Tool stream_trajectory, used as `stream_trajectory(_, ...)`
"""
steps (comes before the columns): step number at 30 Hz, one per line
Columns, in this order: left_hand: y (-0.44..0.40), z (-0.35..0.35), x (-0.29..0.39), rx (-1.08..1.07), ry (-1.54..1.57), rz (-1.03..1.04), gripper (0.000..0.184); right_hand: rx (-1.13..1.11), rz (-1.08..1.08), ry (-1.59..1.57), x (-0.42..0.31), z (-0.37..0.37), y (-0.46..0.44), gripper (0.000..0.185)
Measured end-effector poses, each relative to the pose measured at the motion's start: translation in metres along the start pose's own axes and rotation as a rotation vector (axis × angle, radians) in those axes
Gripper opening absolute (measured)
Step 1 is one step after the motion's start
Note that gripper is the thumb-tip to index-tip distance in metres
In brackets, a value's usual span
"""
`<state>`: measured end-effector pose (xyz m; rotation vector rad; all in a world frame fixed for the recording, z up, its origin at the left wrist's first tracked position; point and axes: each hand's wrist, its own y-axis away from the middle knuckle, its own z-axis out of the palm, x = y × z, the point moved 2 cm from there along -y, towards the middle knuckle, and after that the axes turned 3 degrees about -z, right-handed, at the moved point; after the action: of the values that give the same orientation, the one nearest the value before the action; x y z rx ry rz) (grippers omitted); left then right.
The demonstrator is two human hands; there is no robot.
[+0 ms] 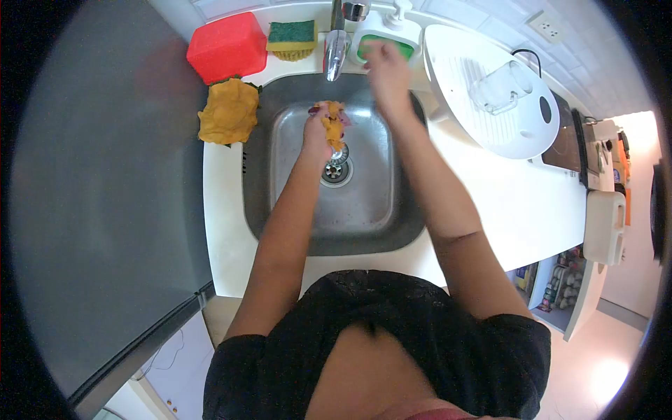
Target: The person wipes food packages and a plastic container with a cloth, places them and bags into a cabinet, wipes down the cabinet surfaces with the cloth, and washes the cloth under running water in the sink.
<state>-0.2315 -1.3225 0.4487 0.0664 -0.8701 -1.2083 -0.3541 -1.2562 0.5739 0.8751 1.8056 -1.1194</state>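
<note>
My left hand [318, 134] is closed around a crumpled yellow cloth [333, 129] with pink and purple parts, held over the metal sink [371, 189] just above the drain. The fingers partly hide the bundle. My right hand [388, 66], a little blurred, is raised over the sink's back right edge with fingers apart and nothing visible in them. It lies right of the chrome tap [336, 56] and in front of a white soap dispenser [396, 19] whose tray shows green [406, 47]. I cannot tell whether it touches the dispenser.
Left of the sink are a red plastic container [227, 47], a mustard-coloured cloth [229, 112] and a green-and-yellow sponge [292, 36]. On the right stands a white drying rack [483, 129] holding a clear glass mug [501, 88]. An open drawer [560, 287] juts out below the counter.
</note>
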Motion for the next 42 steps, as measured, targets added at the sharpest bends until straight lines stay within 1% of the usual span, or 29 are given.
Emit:
stream_trajectory(1,0.001,-0.001,0.005,0.0,0.001,0.0,0.025,-0.055,0.102,-0.033,0.022,0.016,0.011,0.037)
stream_trajectory(2,0.003,-0.001,0.011,-0.011,0.017,-0.017,0.023,-0.057,0.103,-0.033,0.015,0.02,0.016,0.037)
stream_trajectory(4,0.002,0.0,0.013,-0.022,0.027,-0.035,0.021,-0.279,0.651,-0.482,0.005,0.029,0.03,0.04)
stream_trajectory(5,0.002,0.003,0.013,-0.053,-0.034,0.016,0.023,-0.275,0.652,-0.486,0.003,0.031,0.031,0.04)
stream_trajectory(6,-0.002,0.004,0.013,-0.086,-0.094,0.069,0.026,-0.32,0.661,-0.651,0.004,0.035,0.027,0.039)
stream_trajectory(7,-0.004,0.002,0.013,-0.088,-0.096,0.069,0.026,-0.367,0.669,-0.814,0.004,0.038,0.023,0.038)
stream_trajectory(8,-0.006,-0.002,0.013,-0.056,-0.133,0.08,0.025,-0.371,0.656,-0.873,0.007,0.041,0.018,0.029)
stream_trajectory(9,-0.004,-0.003,0.015,-0.023,-0.17,0.091,0.026,-0.371,0.656,-0.872,0.01,0.044,0.017,0.029)
stream_trajectory(10,-0.003,-0.002,0.016,-0.023,-0.169,0.092,0.026,-0.344,0.642,-0.798,0.012,0.047,0.017,0.026)
stream_trajectory(11,-0.003,-0.001,0.017,-0.02,-0.177,0.044,0.026,-0.319,0.627,-0.723,0.015,0.05,0.016,0.023)
stream_trajectory(12,-0.004,0.0,0.018,-0.016,-0.184,-0.002,0.027,-0.324,0.627,-0.723,0.013,0.052,0.016,0.023)
stream_trajectory(14,-0.003,0.001,0.02,-0.032,-0.137,-0.005,0.027,-0.211,0.627,-0.712,0.012,0.052,0.013,0.012)
stream_trajectory(16,-0.003,0.0,0.019,-0.045,-0.087,-0.012,0.027,-0.238,0.665,-0.68,0.009,0.049,0.011,0.012)
stream_trajectory(17,-0.004,0.001,0.02,-0.1,-0.047,-0.024,0.028,-0.261,0.697,-0.651,0.007,0.047,0.01,0.013)
stream_trajectory(18,-0.004,0.001,0.021,-0.155,-0.008,-0.037,0.028,-0.264,0.67,-0.702,0.01,0.051,0.008,0.014)
stream_trajectory(22,-0.012,0.002,0.019,-0.151,0.065,-0.078,0.029,-0.24,0.663,-0.689,0.017,0.053,0.005,0.014)
stream_trajectory(24,-0.014,0.005,0.018,-0.206,0.181,-0.066,0.029,-0.24,0.645,-0.708,0.017,0.052,0.005,0.015)
stream_trajectory(28,-0.015,0.008,0.019,-0.189,0.232,-0.034,0.03,-0.252,0.659,-0.739,0.014,0.051,0.006,0.016)
stream_trajectory(31,-0.018,0.008,0.021,-0.213,0.248,-0.026,0.031,-0.229,0.661,-0.696,0.014,0.051,0.006,0.017)
stream_trajectory(34,-0.019,0.007,0.021,-0.17,0.272,-0.048,0.033,-0.252,0.684,-0.712,0.005,0.047,0.008,0.017)
stream_trajectory(37,-0.02,0.003,0.02,-0.226,0.313,-0.029,0.034,-0.301,0.688,-0.689,0.0,0.037,0.018,0.018)
stream_trajectory(39,-0.019,-0.001,0.021,-0.368,0.258,-0.019,0.037,-0.573,0.63,-0.66,0.019,0.037,0.032,0.026)
stream_trajectory(40,-0.02,-0.004,0.021,-0.367,0.26,-0.017,0.037,-0.575,0.63,-0.659,0.034,0.036,0.039,0.026)
stream_trajectory(41,-0.02,-0.005,0.02,-0.41,0.328,-0.084,0.037,-0.531,0.413,-0.395,0.052,0.035,0.042,0.027)
stream_trajectory(42,-0.017,-0.004,0.021,-0.45,0.395,-0.151,0.038,-0.477,0.197,-0.135,0.054,0.033,0.044,0.027)
